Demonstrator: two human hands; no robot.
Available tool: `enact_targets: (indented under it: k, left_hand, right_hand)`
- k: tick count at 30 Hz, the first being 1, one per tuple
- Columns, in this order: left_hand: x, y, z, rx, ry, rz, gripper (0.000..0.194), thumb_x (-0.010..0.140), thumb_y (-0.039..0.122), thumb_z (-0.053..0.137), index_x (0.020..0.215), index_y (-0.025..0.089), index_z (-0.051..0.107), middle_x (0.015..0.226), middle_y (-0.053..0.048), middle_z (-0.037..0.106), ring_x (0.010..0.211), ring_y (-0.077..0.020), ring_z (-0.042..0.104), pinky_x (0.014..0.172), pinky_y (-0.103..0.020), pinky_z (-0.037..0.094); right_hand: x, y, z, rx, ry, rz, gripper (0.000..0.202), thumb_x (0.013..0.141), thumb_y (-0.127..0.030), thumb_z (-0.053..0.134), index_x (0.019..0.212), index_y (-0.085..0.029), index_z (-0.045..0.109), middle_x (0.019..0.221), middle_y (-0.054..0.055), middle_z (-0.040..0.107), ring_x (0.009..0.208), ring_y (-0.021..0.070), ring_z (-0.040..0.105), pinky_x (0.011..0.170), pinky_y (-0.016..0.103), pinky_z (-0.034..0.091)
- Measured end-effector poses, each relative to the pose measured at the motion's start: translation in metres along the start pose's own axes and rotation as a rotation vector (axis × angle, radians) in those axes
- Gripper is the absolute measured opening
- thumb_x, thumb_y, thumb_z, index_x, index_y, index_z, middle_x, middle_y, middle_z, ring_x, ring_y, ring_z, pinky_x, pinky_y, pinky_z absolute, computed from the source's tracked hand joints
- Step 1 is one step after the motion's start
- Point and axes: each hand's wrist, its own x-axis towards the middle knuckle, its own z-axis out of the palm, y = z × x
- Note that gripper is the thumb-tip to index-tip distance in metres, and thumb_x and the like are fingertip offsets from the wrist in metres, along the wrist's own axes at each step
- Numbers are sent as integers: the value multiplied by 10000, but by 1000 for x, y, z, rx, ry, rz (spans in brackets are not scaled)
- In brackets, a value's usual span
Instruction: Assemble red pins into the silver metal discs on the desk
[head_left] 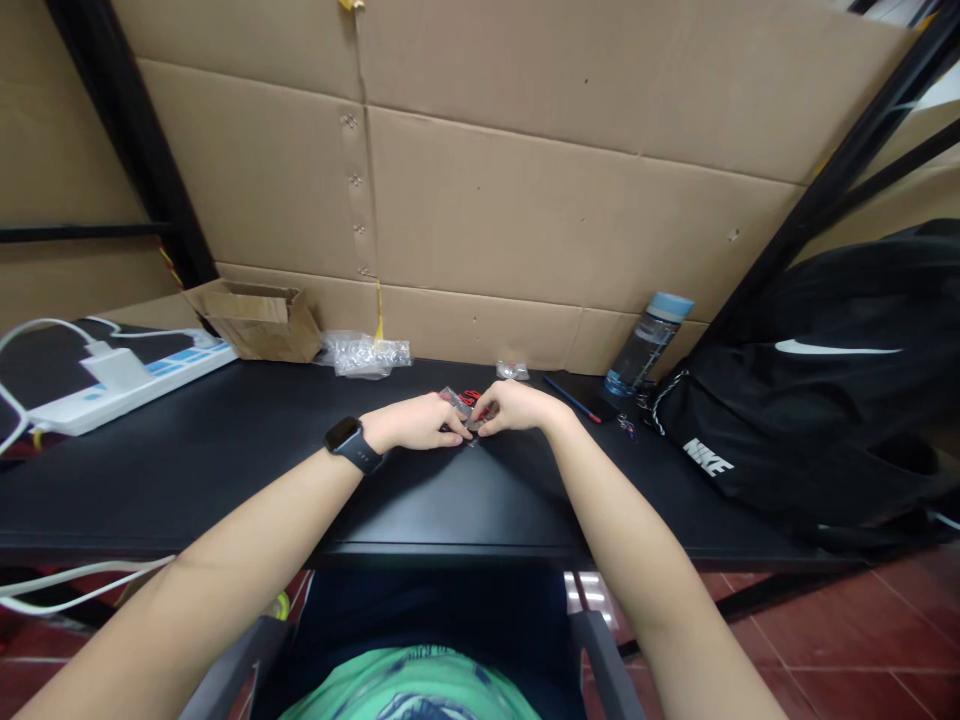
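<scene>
My left hand [420,422], with a dark watch on its wrist, rests low over the table with its fingers closed at a small clear plastic bag [454,400]. From the other side my right hand [514,405] pinches the same bag near its front end, fingertips almost meeting those of the left. Just behind the fingers lies a bright red cord [470,397]; whether it is inside the bag or beside it I cannot tell. The hands cover most of the bag, and its contents are too small to make out.
On the black table [450,505] stand a cardboard box [274,325], bubble wrap [367,355], a small clear packet [512,370], a dark blue pencil [571,397], keys [627,427], a water bottle [646,345], a black backpack [817,400] and a power strip [142,390]. Cardboard walls the back.
</scene>
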Motion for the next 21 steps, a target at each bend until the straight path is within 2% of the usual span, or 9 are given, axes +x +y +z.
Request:
enact_targets:
  k: [5,10,14,18,21]
  left_hand:
    - [0,2,0,7,-13,-35,270,923,253,614,1137,317,766,1121,30,769,991,-146,710,899,-193,468]
    - [0,0,0,3,-3,-12,286,909,241,633,1157,316,756,1161,37,757,1046,-148,699,943,-197,454]
    - [-1,-3,1,1,2,7,280,914,253,633,1155,322,757,1159,31,757,1045,-157,702,964,-215,451]
    - [-1,-4,2,-8,12,26,270,921,262,630,1149,321,761,1152,25,760,1029,-157,705,949,-213,457]
    - [0,-5,3,-6,12,36,271,920,262,634,1152,319,761,1151,23,760,1036,-158,702,950,-211,452]
  right_hand:
    - [-4,0,-3,-12,-72,2,407,715,-174,700,1100,-273,789,938,4,776,784,157,680,650,201,441]
    - [-3,-1,-3,7,-26,-59,358,758,-267,735,1113,-240,776,976,32,775,842,173,692,695,212,461]
    - [1,-3,1,18,34,-75,331,739,-324,790,1045,-197,776,912,46,766,785,161,677,699,222,460]
    - [2,-5,3,12,74,-84,303,730,-321,806,999,-187,772,868,38,754,739,148,659,679,223,447]
    - [-1,-5,1,17,58,-95,284,733,-257,786,1009,-192,766,890,34,755,745,144,663,672,219,445]
